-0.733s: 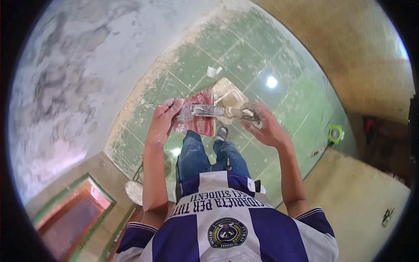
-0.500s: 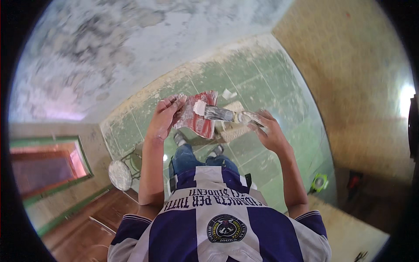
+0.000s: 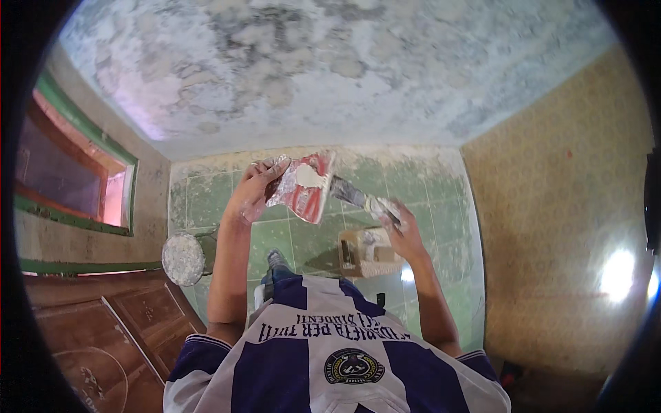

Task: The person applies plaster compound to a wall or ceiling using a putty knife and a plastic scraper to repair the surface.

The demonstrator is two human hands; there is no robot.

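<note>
My left hand [image 3: 255, 193] grips the left edge of a curved, dusty red-and-white sheet [image 3: 307, 200], which looks stiff. A lump of white paste [image 3: 310, 176] sits on the sheet's upper part. My right hand [image 3: 401, 227] is closed round the whitened handle of a putty knife [image 3: 351, 195]. The knife's dark, smeared blade points left at the sheet's right edge; its tip is hidden or just touching there, I cannot tell which. Both hands have white smears and are held out in front of my striped shirt.
Ahead rises a stained, patchy white wall [image 3: 330, 76]. Green floor tiles [image 3: 275, 237] carry whitish dust. A beige container [image 3: 379, 267] stands on the floor below my right hand. To the left are a white-splashed round stool [image 3: 183, 259], a window [image 3: 82, 162] and a brown door [image 3: 148, 320].
The putty knife has moved off the sheet's face to its right edge, and the white paste now shows on the sheet. My view has turned toward the stained wall.
</note>
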